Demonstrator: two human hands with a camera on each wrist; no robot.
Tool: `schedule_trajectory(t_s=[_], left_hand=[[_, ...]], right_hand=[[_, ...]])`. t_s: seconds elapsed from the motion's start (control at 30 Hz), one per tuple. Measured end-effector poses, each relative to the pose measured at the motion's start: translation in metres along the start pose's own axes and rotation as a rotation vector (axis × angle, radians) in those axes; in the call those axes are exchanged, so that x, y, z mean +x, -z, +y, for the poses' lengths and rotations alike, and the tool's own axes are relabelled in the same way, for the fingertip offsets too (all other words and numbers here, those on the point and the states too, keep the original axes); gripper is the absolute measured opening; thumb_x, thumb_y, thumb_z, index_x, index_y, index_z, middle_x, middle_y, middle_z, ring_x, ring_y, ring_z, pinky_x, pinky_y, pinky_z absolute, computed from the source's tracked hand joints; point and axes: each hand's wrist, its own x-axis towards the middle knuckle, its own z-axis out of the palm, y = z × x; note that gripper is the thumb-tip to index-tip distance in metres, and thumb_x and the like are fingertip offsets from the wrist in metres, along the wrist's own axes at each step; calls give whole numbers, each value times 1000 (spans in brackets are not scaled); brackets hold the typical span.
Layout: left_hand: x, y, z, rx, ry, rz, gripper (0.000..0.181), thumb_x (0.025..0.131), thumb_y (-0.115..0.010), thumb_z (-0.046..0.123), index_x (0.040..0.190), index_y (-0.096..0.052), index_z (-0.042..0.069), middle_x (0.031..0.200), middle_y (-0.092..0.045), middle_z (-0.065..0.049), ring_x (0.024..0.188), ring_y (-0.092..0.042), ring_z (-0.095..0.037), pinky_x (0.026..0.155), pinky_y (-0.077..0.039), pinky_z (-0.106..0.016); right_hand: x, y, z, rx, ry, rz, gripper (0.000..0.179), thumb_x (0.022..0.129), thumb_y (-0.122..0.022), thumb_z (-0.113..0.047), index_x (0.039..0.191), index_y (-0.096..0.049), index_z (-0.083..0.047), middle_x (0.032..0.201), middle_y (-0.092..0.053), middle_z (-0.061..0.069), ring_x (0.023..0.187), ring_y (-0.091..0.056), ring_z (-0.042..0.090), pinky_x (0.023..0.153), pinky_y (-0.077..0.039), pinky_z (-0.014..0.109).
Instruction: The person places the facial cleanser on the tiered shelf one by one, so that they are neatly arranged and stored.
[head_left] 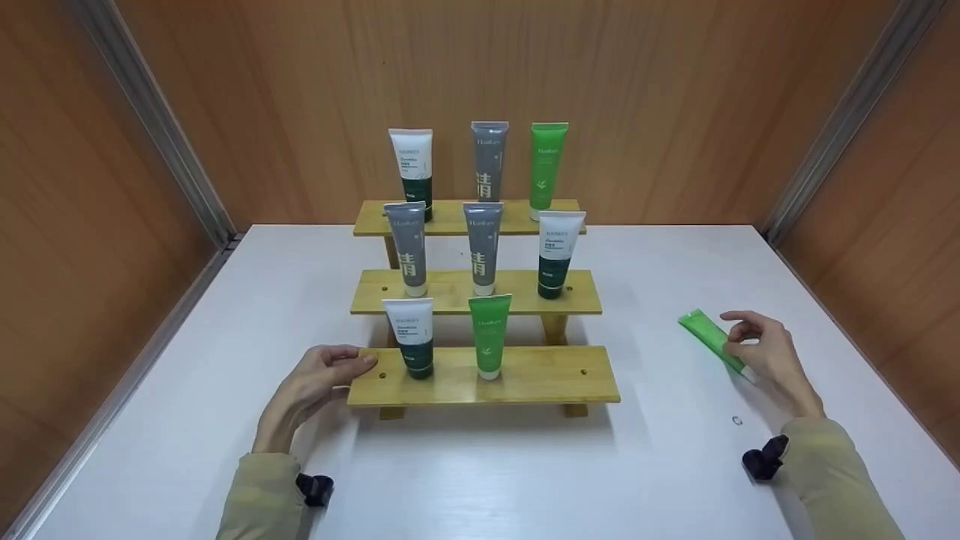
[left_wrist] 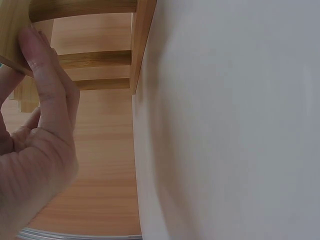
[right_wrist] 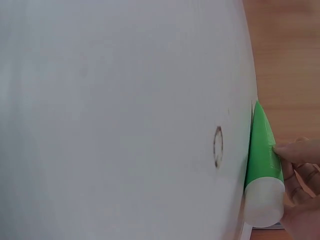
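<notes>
My left hand (head_left: 309, 384) grips the left end of the lowest board of a three-tier wooden stand (head_left: 544, 384), thumb on top and fingers beneath. Toward the right of the white table, a green tube (head_left: 701, 331) with a white cap (right_wrist: 264, 202) lies slantwise. The fingers of my right hand (head_left: 772, 358) are bent and pinch its side near the capped end. On the stand's bottom tier stand a white-and-dark-green tube (head_left: 409, 337) and another green tube (head_left: 490, 334), both upright on their caps.
On the middle tier stand two grey tubes (head_left: 482, 244) and a white-and-dark-green tube (head_left: 556, 251). The top tier carries one white-and-dark-green, one grey and one green tube (head_left: 547, 165). A small ring mark (head_left: 737, 421) shows on the table. Wooden walls (head_left: 300, 97) enclose the back and sides.
</notes>
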Motion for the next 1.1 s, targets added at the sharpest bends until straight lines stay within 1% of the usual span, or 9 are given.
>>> schedule_trajectory(t_s=[0.17,0.33,0.5,0.63,0.7,0.77,0.83,0.97,1.1], left_hand=[[0,0,0,-2,-3,-4,57,96,-70,29,134,-53,-11,104,-75,0,91,-72,-10,79,-61,-25],[0,0,-1,-14,-6,-1,54,96,-70,27,131,-55,-11,101,-75,1,89,-72,-10,78,-61,-26],[0,0,-1,-14,-2,3,50,96,-70,27,128,-57,-9,99,-75,2,88,-72,-10,78,-61,-25],[0,0,-1,-4,1,3,52,96,-70,28,130,-56,-9,100,-75,2,89,-72,-9,78,-61,-25],[0,0,-1,-5,1,2,52,96,-69,27,130,-55,-10,101,-75,2,89,-72,-9,78,-61,-25],[0,1,-1,-6,2,4,53,96,-69,27,131,-55,-10,101,-75,2,89,-72,-9,78,-61,-25],[1,0,-1,-4,5,7,54,96,-69,28,132,-54,-10,101,-75,1,90,-72,-9,79,-61,-25],[1,0,0,3,12,12,56,96,-70,29,133,-53,-10,104,-75,0,90,-72,-10,79,-61,-25],[1,-1,0,-2,14,15,57,96,-70,29,134,-53,-10,105,-75,-1,91,-72,-10,80,-61,-26]], right_hand=[[1,0,-2,-12,-23,-41,48,86,-70,-1,133,-58,5,92,-60,6,82,-52,-4,69,-45,11],[3,0,-3,-1,-50,-90,50,88,-73,-5,134,-57,6,96,-59,8,82,-51,0,69,-45,13],[3,0,-3,4,-96,-130,54,89,-74,-10,137,-54,6,108,-59,15,88,-52,6,69,-47,14],[3,1,-3,14,-139,-168,58,92,-73,-14,140,-50,6,121,-58,26,102,-60,23,72,-48,14],[3,1,-4,20,-156,-187,59,93,-72,-16,142,-48,6,127,-56,30,110,-60,35,74,-49,15],[3,1,-4,21,-166,-200,60,93,-72,-17,143,-47,6,131,-54,33,117,-59,43,77,-49,16],[3,0,-5,17,-172,-206,61,94,-71,-18,143,-46,6,133,-53,34,120,-57,46,79,-49,19],[3,0,-6,11,-178,-199,62,94,-72,-19,143,-46,7,132,-54,35,120,-57,47,82,-51,24],[2,-3,-7,13,-178,-168,61,93,-72,-17,143,-47,7,131,-56,36,120,-58,47,82,-51,24]])
